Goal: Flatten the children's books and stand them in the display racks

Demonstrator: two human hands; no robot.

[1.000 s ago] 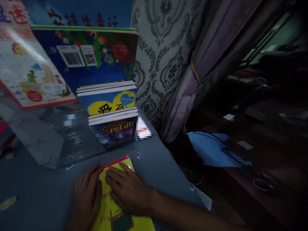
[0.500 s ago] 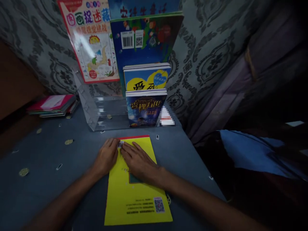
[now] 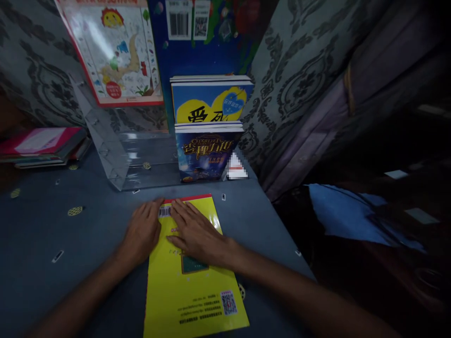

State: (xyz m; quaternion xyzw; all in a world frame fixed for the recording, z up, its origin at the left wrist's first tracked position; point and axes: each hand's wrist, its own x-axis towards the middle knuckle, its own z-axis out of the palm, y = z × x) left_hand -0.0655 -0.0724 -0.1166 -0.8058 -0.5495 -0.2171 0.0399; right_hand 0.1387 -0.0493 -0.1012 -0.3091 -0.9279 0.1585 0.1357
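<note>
A yellow book [image 3: 192, 291] with a red top edge lies flat on the blue-grey table [image 3: 52, 225], back cover up. My left hand [image 3: 143, 230] rests flat on its upper left corner, fingers stretched out. My right hand [image 3: 193, 230] lies flat on the upper middle of the cover, fingers spread. A small barcode sticker [image 3: 164, 212] shows on the cover between the two hands.
A clear acrylic stand [image 3: 120, 155] holds upright books: a dark blue one [image 3: 206, 152] in front, a blue and yellow one [image 3: 211, 101] behind. Larger picture books [image 3: 112, 51] lean on the patterned wall. A book pile [image 3: 38, 145] lies far left. The table edge drops off right, by a curtain [image 3: 317, 108].
The view has swung left and down, bringing the whole yellow book into sight. Both hands stay flat on its upper part, barely shifted.
</note>
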